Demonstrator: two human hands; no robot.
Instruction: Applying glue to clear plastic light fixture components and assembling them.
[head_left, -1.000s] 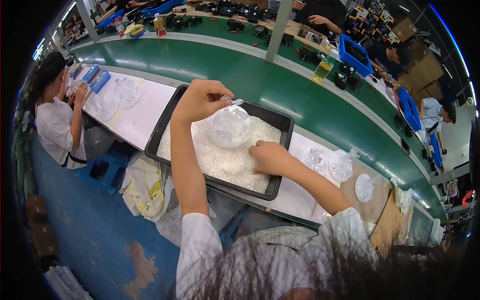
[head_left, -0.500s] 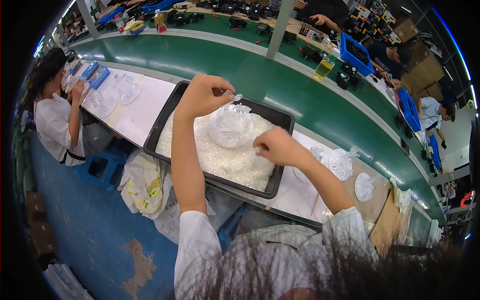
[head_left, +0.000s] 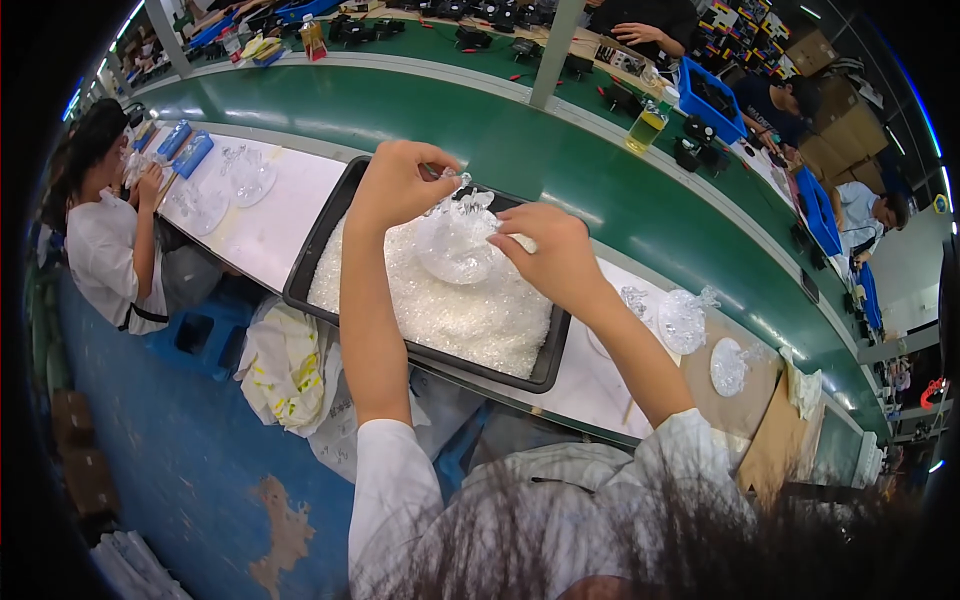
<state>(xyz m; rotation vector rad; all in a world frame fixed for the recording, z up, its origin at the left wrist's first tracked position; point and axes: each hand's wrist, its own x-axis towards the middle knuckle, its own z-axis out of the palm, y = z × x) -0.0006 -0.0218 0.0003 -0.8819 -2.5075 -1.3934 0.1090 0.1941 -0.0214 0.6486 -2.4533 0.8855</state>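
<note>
A clear plastic ornament with a round disc-like body and a frilly top [head_left: 455, 247] is held over a black tray [head_left: 440, 361] filled with small glittering clear granules [head_left: 440, 320]. My left hand [head_left: 400, 185] pinches the ornament's upper end between thumb and fingers. At the ornament's right side is my right hand [head_left: 548, 248], its thumb and fingertips drawn together; whatever lies between them is too small to make out.
More clear ornaments [head_left: 683, 322] stand on the white bench to the right. A co-worker [head_left: 115, 230] at the left handles a similar piece near blue boxes [head_left: 193, 155]. Beyond the tray runs a green conveyor [head_left: 580, 180]. White cloth bags [head_left: 285, 360] hang below the bench.
My right hand has risen from over the granules to the ornament's upper right side. The left hand keeps its hold on the ornament, barely shifted.
</note>
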